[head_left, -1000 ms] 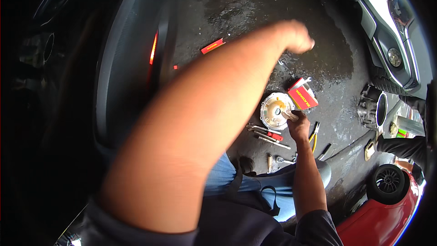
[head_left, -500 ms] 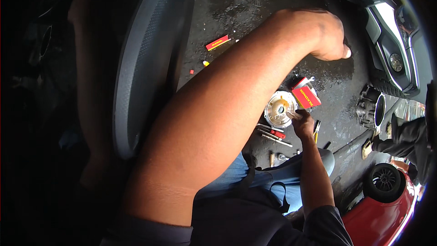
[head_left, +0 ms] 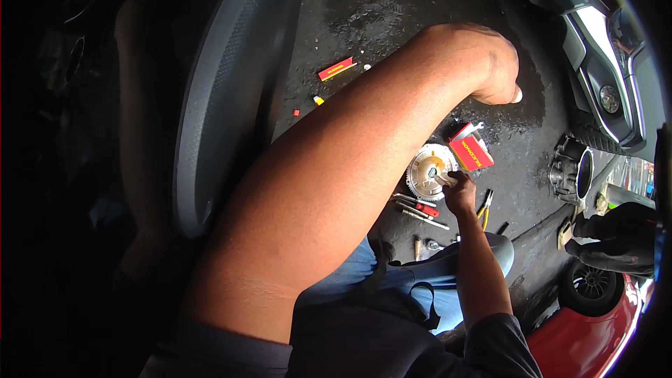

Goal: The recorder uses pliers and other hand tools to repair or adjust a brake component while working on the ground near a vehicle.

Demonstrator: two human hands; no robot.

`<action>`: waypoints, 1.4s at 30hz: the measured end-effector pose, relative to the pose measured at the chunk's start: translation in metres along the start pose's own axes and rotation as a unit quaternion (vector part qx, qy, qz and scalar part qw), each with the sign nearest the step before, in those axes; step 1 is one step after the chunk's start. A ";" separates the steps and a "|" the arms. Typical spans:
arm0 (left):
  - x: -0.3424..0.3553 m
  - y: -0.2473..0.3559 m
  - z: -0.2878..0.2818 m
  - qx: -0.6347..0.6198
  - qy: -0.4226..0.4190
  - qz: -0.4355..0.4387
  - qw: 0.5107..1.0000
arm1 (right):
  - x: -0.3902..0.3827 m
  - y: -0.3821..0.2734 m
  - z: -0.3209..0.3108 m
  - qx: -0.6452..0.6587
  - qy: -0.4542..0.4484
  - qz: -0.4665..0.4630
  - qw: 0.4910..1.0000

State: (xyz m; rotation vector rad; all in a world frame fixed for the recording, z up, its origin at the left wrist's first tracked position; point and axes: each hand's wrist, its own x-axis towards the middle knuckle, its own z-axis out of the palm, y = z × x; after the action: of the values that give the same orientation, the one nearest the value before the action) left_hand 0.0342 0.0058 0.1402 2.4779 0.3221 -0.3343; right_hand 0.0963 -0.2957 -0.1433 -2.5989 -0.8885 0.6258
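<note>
My right hand (head_left: 460, 194) is closed over a round, toothed metal disc (head_left: 422, 163) lying on the floor. At the disc's hub its fingertips pinch a small pale piece, too small to name. My left arm stretches across the middle of the view to my left hand (head_left: 495, 70), held above the floor beyond the disc. It looks closed, thumb tip showing; the other fingers are hidden behind it. A red box (head_left: 471, 152) rests beside the disc, with a wrench end (head_left: 479, 126) by it. Screwdriver-like tools, one with a red handle (head_left: 425, 208), lie on the disc's near side.
Yellow-handled pliers (head_left: 485, 208) lie right of my right hand. A metal casing (head_left: 572, 168) stands further right, below a vehicle's front light (head_left: 609, 98). Another person's dark trouser leg (head_left: 609, 238) is near a red vehicle (head_left: 588, 336). A curved black panel (head_left: 224, 98) rises at left.
My left hand has shifted slightly left and down in the view. My right hand stays at the disc. The other person's legs at right have changed position.
</note>
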 end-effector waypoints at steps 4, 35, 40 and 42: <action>0.001 0.001 0.001 -0.002 0.009 -0.003 1.000 | 0.001 -0.001 -0.001 -0.004 0.006 0.018 1.000; 0.006 -0.001 0.007 0.022 0.007 -0.019 1.000 | 0.003 0.004 -0.002 -0.008 -0.003 -0.004 1.000; 0.005 0.000 0.005 0.035 0.006 -0.015 0.999 | 0.001 -0.001 0.000 0.024 0.024 0.008 0.999; 0.005 -0.001 0.005 0.038 0.008 -0.012 0.999 | 0.002 -0.002 0.000 0.003 0.003 -0.014 1.000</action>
State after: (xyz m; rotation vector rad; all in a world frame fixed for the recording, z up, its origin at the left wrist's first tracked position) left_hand 0.0376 0.0043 0.1344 2.5542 0.3525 -0.3435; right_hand 0.0965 -0.2931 -0.1431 -2.5779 -0.9176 0.6105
